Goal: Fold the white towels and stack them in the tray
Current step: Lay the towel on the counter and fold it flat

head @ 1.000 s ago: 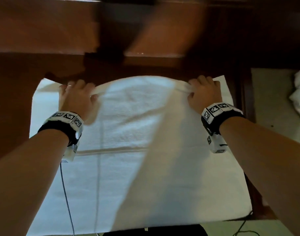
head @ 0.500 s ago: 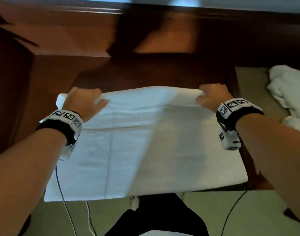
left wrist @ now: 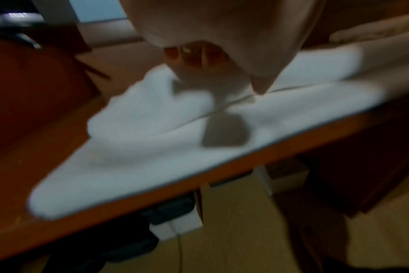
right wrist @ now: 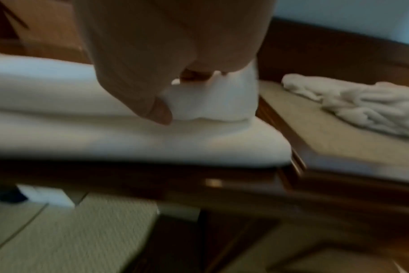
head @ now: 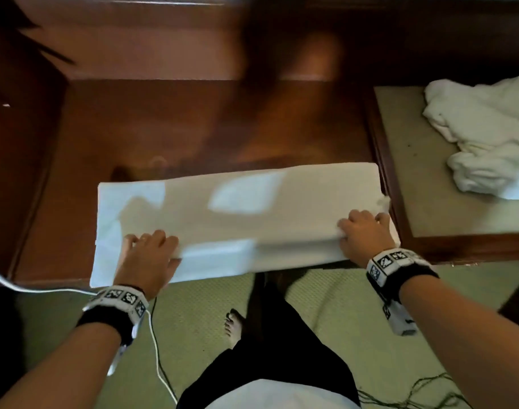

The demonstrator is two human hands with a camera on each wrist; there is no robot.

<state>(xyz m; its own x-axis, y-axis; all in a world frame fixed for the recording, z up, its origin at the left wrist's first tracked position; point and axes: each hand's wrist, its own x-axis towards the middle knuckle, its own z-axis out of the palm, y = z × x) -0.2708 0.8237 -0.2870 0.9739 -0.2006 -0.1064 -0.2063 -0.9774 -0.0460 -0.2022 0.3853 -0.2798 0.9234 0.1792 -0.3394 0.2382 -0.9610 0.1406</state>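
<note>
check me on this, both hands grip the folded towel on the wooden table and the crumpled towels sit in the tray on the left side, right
Not quite: the crumpled towels lie in the tray on the right side, as the head view shows. The rest holds: the left hand and right hand both grip the folded towel on the wooden table.

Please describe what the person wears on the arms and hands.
The forearms are bare, without sleeves. The left wrist band and right wrist band are black straps with white blocks carrying black-and-white square markers. A thin white cable hangs near the left one.
</note>
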